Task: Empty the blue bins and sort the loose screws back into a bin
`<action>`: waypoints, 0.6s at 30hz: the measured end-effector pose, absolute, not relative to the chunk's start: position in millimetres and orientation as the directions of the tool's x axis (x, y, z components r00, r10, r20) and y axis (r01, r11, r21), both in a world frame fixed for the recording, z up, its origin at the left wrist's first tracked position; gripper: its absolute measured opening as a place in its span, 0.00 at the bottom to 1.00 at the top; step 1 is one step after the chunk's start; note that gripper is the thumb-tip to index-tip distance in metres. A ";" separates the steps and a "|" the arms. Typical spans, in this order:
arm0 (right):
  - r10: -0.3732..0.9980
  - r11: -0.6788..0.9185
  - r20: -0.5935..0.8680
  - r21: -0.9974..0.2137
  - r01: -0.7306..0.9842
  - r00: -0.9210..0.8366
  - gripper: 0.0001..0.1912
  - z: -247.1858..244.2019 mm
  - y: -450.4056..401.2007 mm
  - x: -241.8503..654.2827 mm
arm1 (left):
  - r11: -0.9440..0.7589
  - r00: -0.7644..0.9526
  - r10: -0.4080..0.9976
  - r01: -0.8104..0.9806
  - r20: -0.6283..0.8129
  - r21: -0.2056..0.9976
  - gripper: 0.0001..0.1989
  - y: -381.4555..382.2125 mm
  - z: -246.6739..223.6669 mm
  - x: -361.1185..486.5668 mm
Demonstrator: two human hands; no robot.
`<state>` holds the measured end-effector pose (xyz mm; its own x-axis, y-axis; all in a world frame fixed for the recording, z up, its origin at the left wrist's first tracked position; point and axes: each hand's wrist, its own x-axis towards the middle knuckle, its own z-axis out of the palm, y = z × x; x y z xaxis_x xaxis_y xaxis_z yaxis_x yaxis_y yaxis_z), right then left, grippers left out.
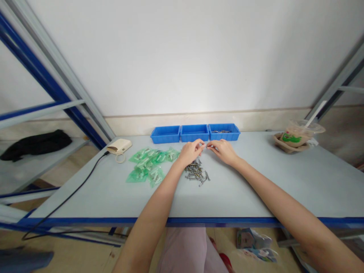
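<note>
Above a loose pile of metal screws (197, 172), my two hands come fingertip to fingertip over the table. My right hand (223, 149) pinches a small shiny piece that looks like a screw (207, 146), mostly hidden by the fingers. Curled close beside it, the fingers of my left hand (190, 152) are closed; what they hold is too small to make out. Just beyond the hands, a row of blue bins stands along the wall: a left bin (165, 139), a middle bin (195, 138) and a right bin (231, 136) with screws lying in it.
Green plastic packets (146, 165) with small parts lie left of the pile. Farther left sits a cream-coloured device (121, 145) with a black cable (76, 189). A drink cup (294, 137) in a brown holder (290, 149) stands at the right. Blue edging (222, 222) borders the table's front.
</note>
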<state>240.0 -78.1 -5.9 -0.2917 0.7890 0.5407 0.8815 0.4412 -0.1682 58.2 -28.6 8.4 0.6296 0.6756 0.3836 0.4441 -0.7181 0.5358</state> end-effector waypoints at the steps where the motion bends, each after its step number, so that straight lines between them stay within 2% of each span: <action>1: 0.791 0.438 0.537 -0.160 0.885 -0.294 0.12 -5.5 -78.2 239.8 | -0.716 0.628 0.677 0.444 0.384 0.538 0.12 -28.5 8.7 58.0; 8: 0.817 0.432 0.497 -0.191 0.882 -0.292 0.13 -3.4 -81.1 236.0 | -0.690 0.600 0.709 0.482 0.370 0.539 0.11 -28.8 10.4 58.1; 14: 0.828 0.421 0.461 -0.137 0.897 -0.318 0.15 -4.6 -80.1 235.7 | -0.714 0.627 0.683 0.465 0.375 0.524 0.16 -29.0 10.8 57.2; 18: 0.846 0.398 0.435 -0.130 0.908 -0.309 0.16 -3.4 -79.9 237.4 | -0.705 0.621 0.689 0.453 0.373 0.546 0.14 -28.3 11.0 56.2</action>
